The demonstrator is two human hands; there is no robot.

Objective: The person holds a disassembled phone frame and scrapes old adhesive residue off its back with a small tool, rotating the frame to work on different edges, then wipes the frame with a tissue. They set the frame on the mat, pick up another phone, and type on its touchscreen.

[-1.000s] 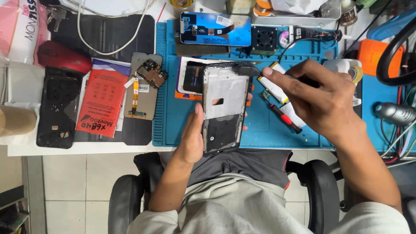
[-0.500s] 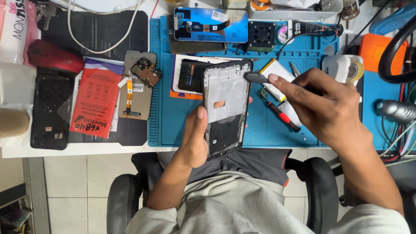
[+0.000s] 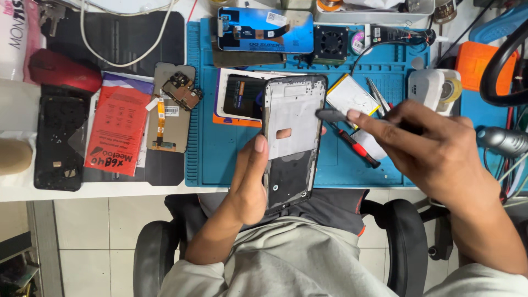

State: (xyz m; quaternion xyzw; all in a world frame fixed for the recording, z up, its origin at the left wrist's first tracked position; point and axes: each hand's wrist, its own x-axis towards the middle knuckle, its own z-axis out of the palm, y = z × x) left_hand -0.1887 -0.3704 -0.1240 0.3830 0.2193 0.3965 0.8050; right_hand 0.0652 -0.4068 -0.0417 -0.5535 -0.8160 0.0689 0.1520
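My left hand (image 3: 250, 184) grips a bare phone frame (image 3: 291, 132) from below, thumb on its left edge, and holds it upright above the blue work mat (image 3: 220, 159). My right hand (image 3: 434, 151) holds a dark, slim hand tool (image 3: 333, 115) whose tip rests against the frame's right edge. The frame's upper half is pale grey with a small slot; its lower half is dark.
On the mat lie a red-handled screwdriver (image 3: 357, 147), tweezers (image 3: 378, 96), a white battery (image 3: 352, 94), a phone screen (image 3: 242, 96) and a blue back cover (image 3: 267, 28). A red packet (image 3: 113, 132), a circuit board (image 3: 181, 91) and a black phone frame (image 3: 58, 146) lie left. A tape dispenser (image 3: 437, 88) stands right.
The phone frame and both hands have drifted slightly toward me and lower in view. The tool tip has stayed at the frame's right edge.
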